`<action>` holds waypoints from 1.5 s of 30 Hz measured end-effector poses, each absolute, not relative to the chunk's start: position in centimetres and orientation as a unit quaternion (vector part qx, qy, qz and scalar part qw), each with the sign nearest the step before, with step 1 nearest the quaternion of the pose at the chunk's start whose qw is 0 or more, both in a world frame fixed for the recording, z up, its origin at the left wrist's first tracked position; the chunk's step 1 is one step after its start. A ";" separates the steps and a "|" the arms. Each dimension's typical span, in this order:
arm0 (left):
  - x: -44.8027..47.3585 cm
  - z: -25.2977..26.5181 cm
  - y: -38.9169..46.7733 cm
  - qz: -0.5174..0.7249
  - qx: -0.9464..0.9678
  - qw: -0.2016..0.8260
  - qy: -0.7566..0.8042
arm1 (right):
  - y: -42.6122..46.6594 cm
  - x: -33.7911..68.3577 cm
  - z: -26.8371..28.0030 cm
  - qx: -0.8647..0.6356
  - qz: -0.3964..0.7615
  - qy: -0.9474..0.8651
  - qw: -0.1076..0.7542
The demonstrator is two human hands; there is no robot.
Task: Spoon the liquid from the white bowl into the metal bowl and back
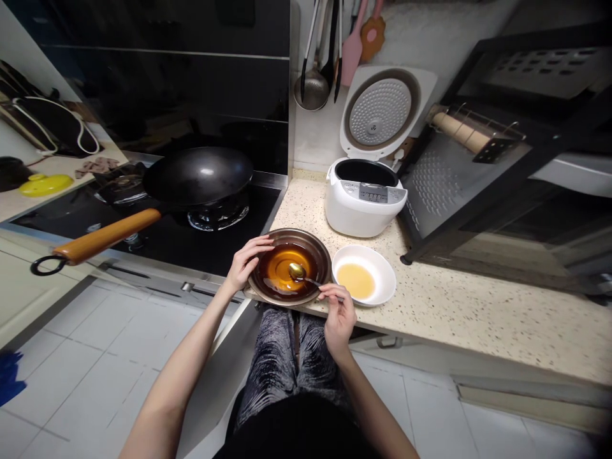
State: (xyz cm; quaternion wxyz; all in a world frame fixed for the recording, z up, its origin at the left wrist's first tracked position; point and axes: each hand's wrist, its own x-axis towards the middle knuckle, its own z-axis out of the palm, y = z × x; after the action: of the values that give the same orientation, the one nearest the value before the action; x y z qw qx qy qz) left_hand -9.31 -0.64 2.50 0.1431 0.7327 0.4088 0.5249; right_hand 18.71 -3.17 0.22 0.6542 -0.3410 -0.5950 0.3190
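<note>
A metal bowl [325, 247] of clear amber liquid stands at the front edge of the counter. My left hand [247, 262] holds the bowl's left rim, its fingers reaching over the edge. Between the fingertips of my right hand [338, 312] is the handle of a metal spoon [297, 272]. The spoon's head is in the bowl, at or in the liquid; I cannot tell how deep. Just to the right, beside my right hand, sits a white bowl [386, 275] with pale yellow-orange liquid in its bottom.
Left, a black wok [198, 175] with a wooden handle [109, 236] jutting toward me rests on the gas stove [258, 210]. A white rice cooker [358, 213] stands behind the bowls, its lid [381, 111] raised. Utensils hang on the wall above. A dark metal rack [459, 159] rises at right.
</note>
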 end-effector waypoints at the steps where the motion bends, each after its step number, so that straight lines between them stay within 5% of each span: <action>1: -9.3 2.5 -0.6 0.526 0.733 0.144 0.407 | -3.2 18.7 0.1 -0.340 0.321 -0.590 0.659; 45: -9.4 2.5 -0.7 0.527 0.732 0.141 0.407 | -3.1 23.3 3.4 -0.378 0.250 -0.486 0.747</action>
State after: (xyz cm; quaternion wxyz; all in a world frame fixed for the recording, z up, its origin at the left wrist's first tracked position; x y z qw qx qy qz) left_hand -9.36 -0.69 2.46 0.1413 0.7323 0.4071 0.5273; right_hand 23.35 -3.13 3.44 0.7475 -0.3778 -0.4859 0.2500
